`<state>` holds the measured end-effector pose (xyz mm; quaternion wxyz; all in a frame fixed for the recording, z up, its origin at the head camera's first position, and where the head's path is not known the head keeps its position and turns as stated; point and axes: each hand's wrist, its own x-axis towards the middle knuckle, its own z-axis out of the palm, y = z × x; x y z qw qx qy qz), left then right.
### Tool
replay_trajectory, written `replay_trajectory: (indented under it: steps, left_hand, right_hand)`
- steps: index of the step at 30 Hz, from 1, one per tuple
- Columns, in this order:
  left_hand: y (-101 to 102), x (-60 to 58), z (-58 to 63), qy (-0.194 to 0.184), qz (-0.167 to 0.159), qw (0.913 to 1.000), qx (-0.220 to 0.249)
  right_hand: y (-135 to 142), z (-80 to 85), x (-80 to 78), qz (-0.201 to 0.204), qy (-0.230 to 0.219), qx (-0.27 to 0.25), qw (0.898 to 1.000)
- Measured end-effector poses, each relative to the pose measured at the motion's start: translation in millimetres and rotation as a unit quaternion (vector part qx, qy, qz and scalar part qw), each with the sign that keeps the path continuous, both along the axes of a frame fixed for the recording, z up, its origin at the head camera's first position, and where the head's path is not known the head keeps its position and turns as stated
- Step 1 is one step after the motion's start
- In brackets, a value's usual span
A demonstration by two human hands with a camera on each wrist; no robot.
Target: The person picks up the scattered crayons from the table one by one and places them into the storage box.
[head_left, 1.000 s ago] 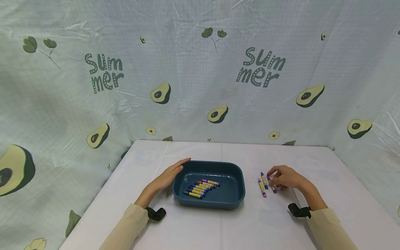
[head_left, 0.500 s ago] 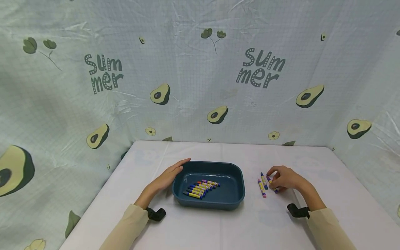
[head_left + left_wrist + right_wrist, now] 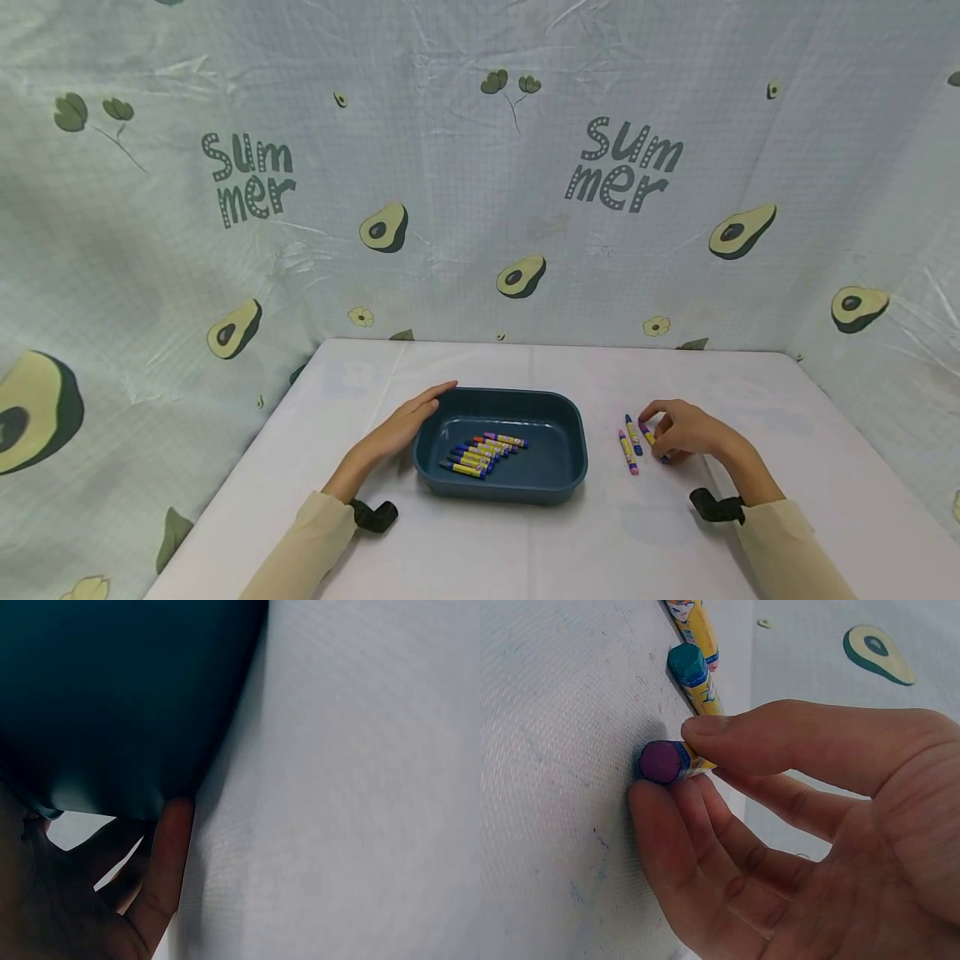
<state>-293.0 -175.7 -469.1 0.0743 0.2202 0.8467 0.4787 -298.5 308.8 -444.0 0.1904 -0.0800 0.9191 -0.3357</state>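
My left hand (image 3: 402, 423) rests along the left side of a dark blue rectangular tray (image 3: 517, 489), its fingers extended; the left wrist view has the fingertips against the tray's outer wall (image 3: 112, 697). Several crayons (image 3: 480, 454) with yellow wrappers lie side by side in the tray. To the right of it, my right hand (image 3: 690, 427) pinches a purple crayon (image 3: 662, 762) between thumb and fingers, low at the tabletop. Beside that crayon lie a dark-tipped crayon (image 3: 633, 435) and a pink-tipped crayon (image 3: 628, 452), both on the table. The held crayon's middle is partly hidden by the hand.
A white cloth covers the table (image 3: 555, 550). Behind and at both sides hangs a pale curtain (image 3: 450, 167) printed with avocados and lettering. A black wrist camera (image 3: 716, 505) sits on the right wrist, another camera (image 3: 375, 515) on the left.
My right thumb and fingers have shifted slightly and cover more of the purple crayon, whose lower end has swung a little to the right. The left hand and tray have stayed in place.
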Motion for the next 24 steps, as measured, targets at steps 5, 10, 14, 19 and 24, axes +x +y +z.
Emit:
replay_trajectory:
  steps: [5, 10, 14, 19, 24]
  left_hand:
    - [-0.9, 0.8, 0.3, 0.003, -0.001, 1.0000, 0.000]
    - [-0.1, 1.2, 1.1, 0.000, -0.002, 1.0000, -0.001]
    - [0.9, 0.8, 1.9, 0.004, -0.006, 1.0000, -0.002]
    - [-0.4, 1.4, 1.1, 0.009, -0.008, 0.9999, -0.006]
    - [-0.9, 0.9, -0.7, 0.009, -0.005, 0.9999, -0.005]
  right_hand:
    - [1.1, -0.3, 0.3, -0.003, 0.000, -0.004, 1.000]
    - [2.1, 2.4, 1.0, -0.004, 0.002, -0.014, 1.000]
    - [3.5, 2.2, 0.0, -0.007, 0.002, -0.024, 1.000]
    - [4.7, 1.3, -0.8, -0.002, 0.002, -0.038, 0.999]
    - [5.6, 1.7, -0.7, 0.007, -0.002, -0.062, 0.998]
